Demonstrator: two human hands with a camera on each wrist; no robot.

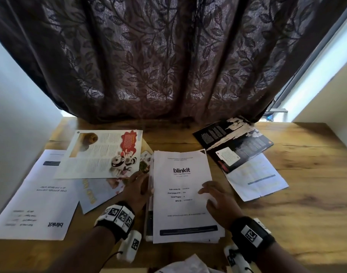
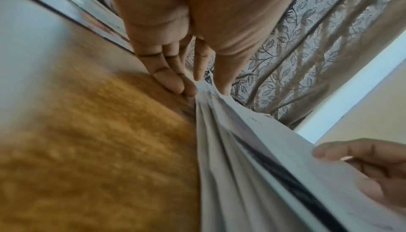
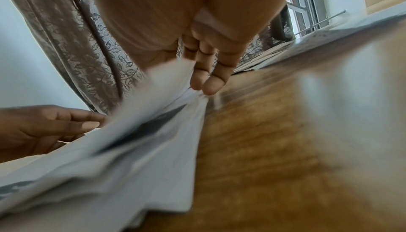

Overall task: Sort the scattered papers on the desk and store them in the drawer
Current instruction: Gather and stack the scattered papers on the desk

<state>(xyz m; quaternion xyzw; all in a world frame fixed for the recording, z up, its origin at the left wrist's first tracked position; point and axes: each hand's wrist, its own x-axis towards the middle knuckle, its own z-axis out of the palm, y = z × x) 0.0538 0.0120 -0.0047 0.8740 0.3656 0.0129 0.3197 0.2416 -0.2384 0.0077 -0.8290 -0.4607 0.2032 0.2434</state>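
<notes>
A stack of white papers (image 1: 182,203) with a "blinkit" sheet on top lies in the middle of the wooden desk (image 1: 306,203). My left hand (image 1: 138,187) stands with straight fingers against the stack's left edge. In the left wrist view the fingertips (image 2: 175,84) touch the wood beside the stack (image 2: 252,166). My right hand (image 1: 214,196) is at the stack's right edge, thumb resting on the top sheet. Seen from the right wrist, its straight fingertips (image 3: 206,82) press the edge of the stack (image 3: 131,148). No drawer is in view.
Loose papers lie around the stack: a magazine page (image 1: 103,154), a large blinkit sheet (image 1: 36,198) and a pale leaflet (image 1: 95,192) on the left. On the right are a dark booklet (image 1: 233,142) and a white sheet (image 1: 255,178). A patterned curtain (image 1: 168,56) hangs behind.
</notes>
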